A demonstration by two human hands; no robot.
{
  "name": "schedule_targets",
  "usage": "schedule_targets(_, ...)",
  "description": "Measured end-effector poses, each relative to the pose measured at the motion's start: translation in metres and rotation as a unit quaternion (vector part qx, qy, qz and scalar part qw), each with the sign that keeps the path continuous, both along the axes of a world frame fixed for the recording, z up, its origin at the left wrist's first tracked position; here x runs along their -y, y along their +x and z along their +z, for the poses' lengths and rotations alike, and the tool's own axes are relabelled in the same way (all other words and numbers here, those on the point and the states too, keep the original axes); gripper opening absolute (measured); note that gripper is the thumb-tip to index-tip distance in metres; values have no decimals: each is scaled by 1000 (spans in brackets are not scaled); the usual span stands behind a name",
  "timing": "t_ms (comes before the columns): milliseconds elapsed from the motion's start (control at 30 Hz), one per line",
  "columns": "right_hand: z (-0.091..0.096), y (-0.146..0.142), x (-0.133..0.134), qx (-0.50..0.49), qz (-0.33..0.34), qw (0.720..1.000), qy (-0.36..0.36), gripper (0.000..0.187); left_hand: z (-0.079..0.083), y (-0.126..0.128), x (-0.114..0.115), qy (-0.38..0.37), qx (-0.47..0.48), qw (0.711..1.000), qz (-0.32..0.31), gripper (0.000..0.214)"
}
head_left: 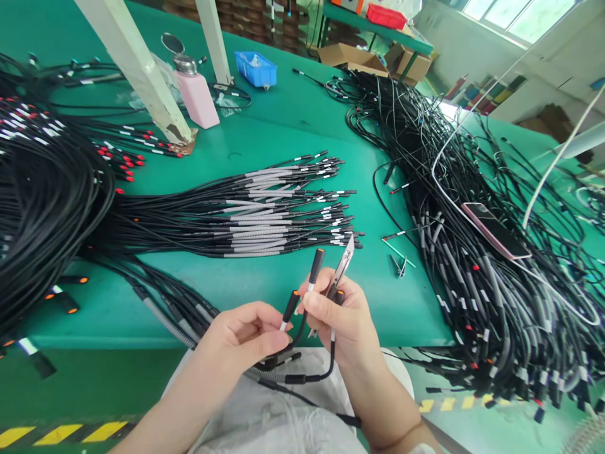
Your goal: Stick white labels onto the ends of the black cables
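Hands at work over a smooth green tabletop (302,142), with clock positions read from the point between the two hands. The left hand (250,337), coming in from 8 o'clock, has thumb and fingers pinching a black cylindrical cable end with an orange tip (290,307), which leans toward 1 o'clock. The right hand (343,315), coming in from 4 o'clock, is closed, its thumb and forefinger pinching a second black cable end with a white band (316,267), just beside the first and apart from it. The same hand grips a slim silvery metal tool with a pointed tip (344,261), directed toward 1 o'clock; a third black cable end with an orange tip (339,296) rests against it. At 6 o'clock, black cables with grey ribbed sleeving (271,378) lie over pale clothing (278,422). At 11 o'clock, a fanned row of black cables with grey mid-sections (259,232) spreads on the tabletop, and beyond it stands a pink bottle with a metal cap (196,98). A large coil of black cable (47,208) occupies 10 o'clock. At 2 o'clock, a pink-edged smartphone (496,230) rests on a heap of black cables (425,157).
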State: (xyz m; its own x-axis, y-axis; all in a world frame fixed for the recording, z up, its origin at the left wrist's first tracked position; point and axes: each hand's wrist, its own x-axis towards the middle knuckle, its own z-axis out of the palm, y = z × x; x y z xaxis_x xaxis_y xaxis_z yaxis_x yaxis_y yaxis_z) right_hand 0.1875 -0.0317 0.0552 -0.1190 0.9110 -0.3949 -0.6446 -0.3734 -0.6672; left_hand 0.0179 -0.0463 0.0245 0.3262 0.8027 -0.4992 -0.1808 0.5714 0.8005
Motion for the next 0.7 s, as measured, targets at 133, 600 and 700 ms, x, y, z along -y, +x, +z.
schedule_targets(133, -5, 0, 1, -6, -5, 1000, -1, 32, 4, -1, 1, 4, 0, 1000, 7, 18)
schedule_targets(600, -27, -7, 14, 50, 127, 988, 73, 37, 24, 15, -15, -23, 113, 992, 52, 29)
schedule_targets(700, -23, 3, 14, 152, 139, 973, 106, 37, 25, 19, -17, 0, 120, 991, 63, 26)
